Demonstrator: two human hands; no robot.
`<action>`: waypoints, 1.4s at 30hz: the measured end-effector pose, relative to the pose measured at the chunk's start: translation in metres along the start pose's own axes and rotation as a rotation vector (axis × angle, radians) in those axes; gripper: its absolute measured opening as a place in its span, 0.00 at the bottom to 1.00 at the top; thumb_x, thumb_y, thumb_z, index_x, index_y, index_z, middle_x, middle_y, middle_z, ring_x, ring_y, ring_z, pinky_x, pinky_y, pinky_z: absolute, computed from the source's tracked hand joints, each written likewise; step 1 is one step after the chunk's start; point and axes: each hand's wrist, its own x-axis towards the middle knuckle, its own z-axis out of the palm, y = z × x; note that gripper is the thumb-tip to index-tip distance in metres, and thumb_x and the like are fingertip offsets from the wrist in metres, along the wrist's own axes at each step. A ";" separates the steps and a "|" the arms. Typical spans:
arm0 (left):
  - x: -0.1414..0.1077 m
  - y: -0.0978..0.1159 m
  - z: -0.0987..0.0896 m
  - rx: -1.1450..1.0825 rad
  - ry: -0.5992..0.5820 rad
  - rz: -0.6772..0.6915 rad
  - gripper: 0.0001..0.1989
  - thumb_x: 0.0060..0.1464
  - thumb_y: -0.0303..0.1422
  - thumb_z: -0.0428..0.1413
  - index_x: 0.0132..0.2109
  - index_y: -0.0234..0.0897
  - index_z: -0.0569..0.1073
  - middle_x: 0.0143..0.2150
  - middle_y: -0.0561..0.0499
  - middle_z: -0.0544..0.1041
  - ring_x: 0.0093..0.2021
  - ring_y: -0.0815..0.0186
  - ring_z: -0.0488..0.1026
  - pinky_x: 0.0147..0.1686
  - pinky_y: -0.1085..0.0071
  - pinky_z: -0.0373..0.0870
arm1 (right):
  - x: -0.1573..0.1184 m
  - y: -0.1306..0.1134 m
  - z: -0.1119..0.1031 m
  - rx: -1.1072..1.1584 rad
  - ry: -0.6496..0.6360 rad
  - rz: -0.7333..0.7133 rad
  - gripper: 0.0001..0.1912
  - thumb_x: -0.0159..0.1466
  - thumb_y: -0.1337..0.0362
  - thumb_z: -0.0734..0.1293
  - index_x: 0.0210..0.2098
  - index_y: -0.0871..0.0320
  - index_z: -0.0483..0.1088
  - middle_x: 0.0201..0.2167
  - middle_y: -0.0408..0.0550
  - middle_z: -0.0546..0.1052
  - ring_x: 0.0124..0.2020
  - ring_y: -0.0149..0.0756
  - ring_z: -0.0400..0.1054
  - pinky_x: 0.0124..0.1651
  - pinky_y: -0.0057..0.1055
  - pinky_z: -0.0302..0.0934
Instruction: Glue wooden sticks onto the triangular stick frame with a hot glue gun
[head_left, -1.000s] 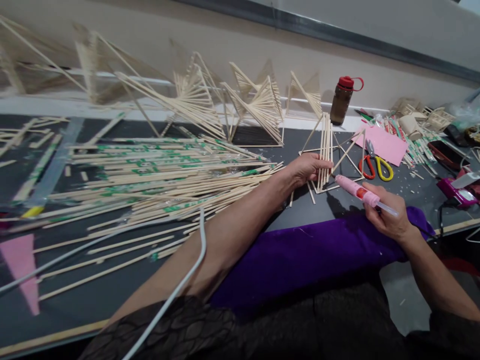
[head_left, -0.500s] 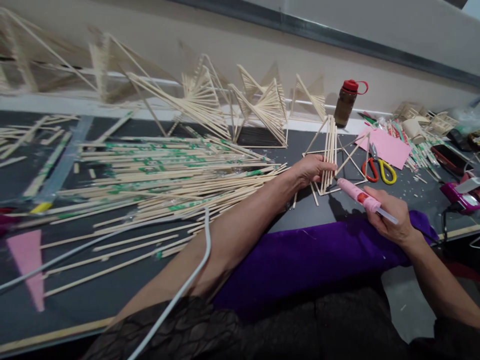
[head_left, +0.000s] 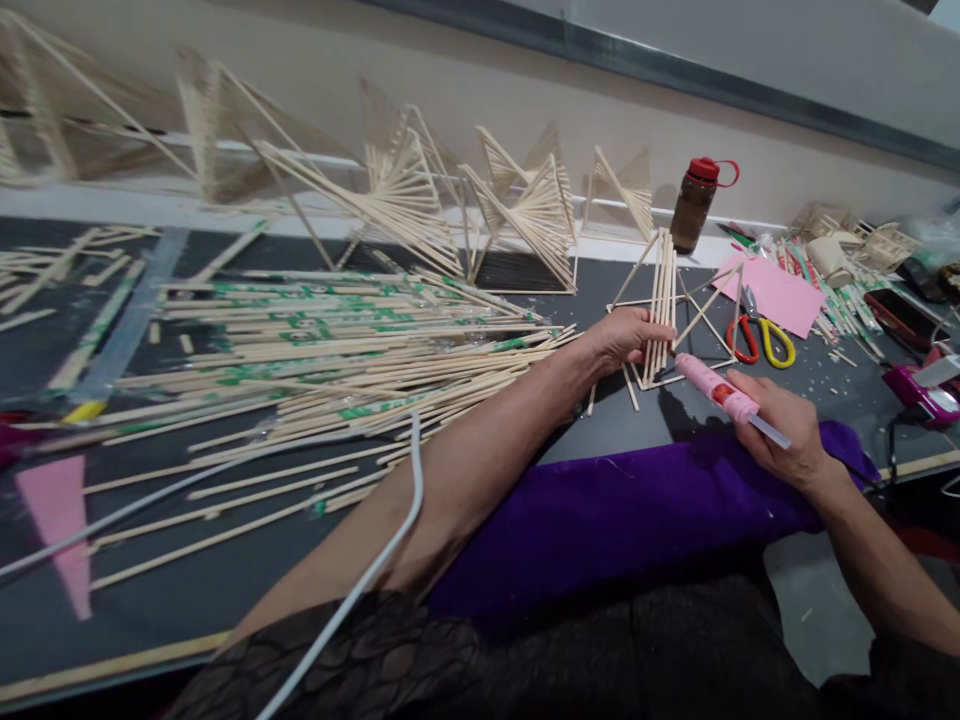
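Observation:
My left hand [head_left: 628, 336] pinches the upright sticks of a small wooden stick frame [head_left: 663, 290] on the dark table. The frame's thin bars spread out into triangles to the right of those sticks. In my right hand [head_left: 784, 428] is a pink glue gun [head_left: 716, 388] with a clear glue stick out of its back end. Its dark nozzle points at the sticks, just right of my left fingertips; whether it touches them is too small to tell.
Many loose sticks [head_left: 345, 370] lie to the left, with finished stick models [head_left: 525, 210] behind. A red-capped bottle [head_left: 694, 205], scissors [head_left: 776, 343] and pink paper [head_left: 772, 290] are beyond the frame. Purple cloth [head_left: 630, 520] covers the near edge; a white cable [head_left: 412, 480] crosses my left forearm.
Both hands keep nearly the same place. The glue gun's tip is slightly nearer the upright sticks, and the view has shifted very slightly.

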 end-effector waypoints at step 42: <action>0.003 -0.003 -0.003 0.018 -0.007 0.005 0.08 0.50 0.21 0.61 0.26 0.31 0.72 0.22 0.51 0.74 0.21 0.73 0.69 0.24 0.76 0.67 | -0.006 -0.001 -0.005 0.030 0.060 0.003 0.21 0.65 0.64 0.63 0.58 0.58 0.65 0.45 0.56 0.79 0.41 0.42 0.76 0.42 0.35 0.69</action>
